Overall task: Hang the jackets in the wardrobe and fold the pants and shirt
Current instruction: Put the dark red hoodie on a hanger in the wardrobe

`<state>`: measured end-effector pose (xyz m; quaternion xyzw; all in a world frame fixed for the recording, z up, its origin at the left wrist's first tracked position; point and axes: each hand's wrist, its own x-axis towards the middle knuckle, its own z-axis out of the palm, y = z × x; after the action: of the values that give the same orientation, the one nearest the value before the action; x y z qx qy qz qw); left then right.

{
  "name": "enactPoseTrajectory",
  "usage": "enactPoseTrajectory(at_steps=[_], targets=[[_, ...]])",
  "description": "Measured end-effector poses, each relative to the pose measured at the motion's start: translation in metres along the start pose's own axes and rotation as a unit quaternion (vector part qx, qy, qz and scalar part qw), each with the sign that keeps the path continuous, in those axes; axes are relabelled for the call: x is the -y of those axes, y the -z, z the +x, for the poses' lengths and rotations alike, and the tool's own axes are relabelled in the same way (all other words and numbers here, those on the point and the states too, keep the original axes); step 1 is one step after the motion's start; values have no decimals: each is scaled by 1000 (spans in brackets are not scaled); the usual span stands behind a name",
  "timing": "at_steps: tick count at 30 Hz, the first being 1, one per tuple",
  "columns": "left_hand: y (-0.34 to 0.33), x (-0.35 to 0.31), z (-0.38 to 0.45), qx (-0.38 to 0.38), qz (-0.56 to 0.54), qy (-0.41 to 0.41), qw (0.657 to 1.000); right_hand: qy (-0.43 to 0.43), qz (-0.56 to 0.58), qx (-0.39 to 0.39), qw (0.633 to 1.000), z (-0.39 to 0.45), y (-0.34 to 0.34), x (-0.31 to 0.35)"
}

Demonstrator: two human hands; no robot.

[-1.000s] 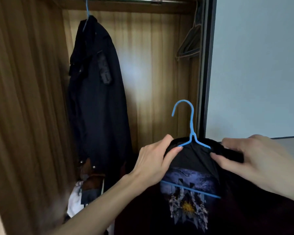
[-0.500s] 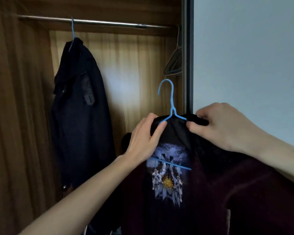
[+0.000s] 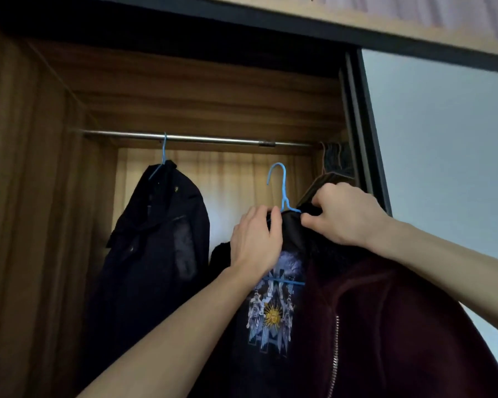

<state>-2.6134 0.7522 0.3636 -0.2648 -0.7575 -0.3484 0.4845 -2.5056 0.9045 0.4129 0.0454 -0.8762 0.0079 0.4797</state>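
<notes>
Rail [image 3: 202,138] is seen bare between the dark jacket's hook [image 3: 164,147] at left and the empty hangers [image 3: 332,160] bunched at right. The blue hanger [image 3: 282,185] is held below this gap. Left passage is blocked by the dark jacket [image 3: 153,248]; right is bounded by the sliding door frame [image 3: 365,133].

I see a coat [image 3: 153,248] hanging on the rail [image 3: 196,138] at ten o'clock; the hanger [image 3: 282,188] with the zip jacket [image 3: 385,326] sits right of it, below the rail.

Dim wood-panelled interior [image 3: 35,225], a pale wall [image 3: 449,156] at right, a black-edged ceiling strip [image 3: 357,33] above.
</notes>
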Motion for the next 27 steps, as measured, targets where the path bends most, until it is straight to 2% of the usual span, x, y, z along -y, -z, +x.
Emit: enactPoseTrajectory(at_steps=[5, 9, 13, 16, 19, 22, 27], targets=[[2, 40, 23, 12, -19, 55, 998, -7, -55, -21, 998, 46, -12, 19], [-4, 75, 27, 0, -27, 137, 990, -17, -88, -31, 995, 77, -14, 20], [-7, 94, 33, -41, -4, 179, 983, -18, -89, -46, 995, 103, -23, 19], [-8, 98, 46, -53, 52, 120, 990, -8, -83, -55, 995, 124, -35, 23], [-12, 99, 65, -44, 50, 58, 996, 3, -78, -62, 995, 146, -48, 31], [-17, 98, 84, -55, 44, 27, 997, 11, -86, -81, 993, 168, -53, 37], [-24, 93, 115, -84, 95, 1, 992, 12, -78, -101, 992, 205, -54, 39]])
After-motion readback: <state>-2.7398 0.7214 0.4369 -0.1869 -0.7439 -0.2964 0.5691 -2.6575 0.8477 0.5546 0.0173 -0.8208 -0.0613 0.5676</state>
